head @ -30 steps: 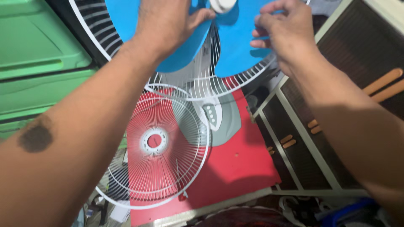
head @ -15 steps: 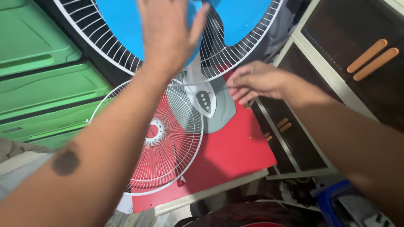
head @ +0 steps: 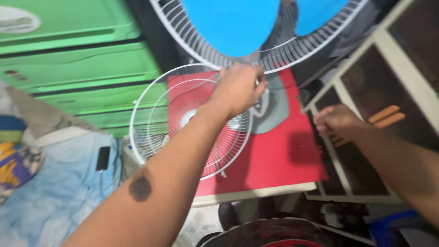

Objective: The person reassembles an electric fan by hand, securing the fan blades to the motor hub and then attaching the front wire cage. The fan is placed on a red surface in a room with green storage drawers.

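My left hand (head: pixel 238 87) is closed over the top rim of a loose white wire fan grille (head: pixel 155 119), which leans over a red board (head: pixel 279 155). Above it is a fan with blue blades (head: pixel 233 23) inside its white rear guard (head: pixel 192 43). The fan's grey base with buttons (head: pixel 274 105) sits just right of my left hand. My right hand (head: pixel 336 121) hovers by the cabinet at the right. Its fingers are curled and I see nothing in them.
Green plastic drawers (head: pixel 82 64) stand at the left. A dark cabinet with a cream frame and orange handles (head: pixel 384 114) stands at the right. Blue cloth with a black phone (head: pixel 103 158) lies at the lower left. A dark red round object (head: pixel 270 235) lies at the bottom.
My left hand dropped from the blue blade and took hold of the loose grille's rim. My right hand pulled back towards the cabinet and curled. The view swung left.
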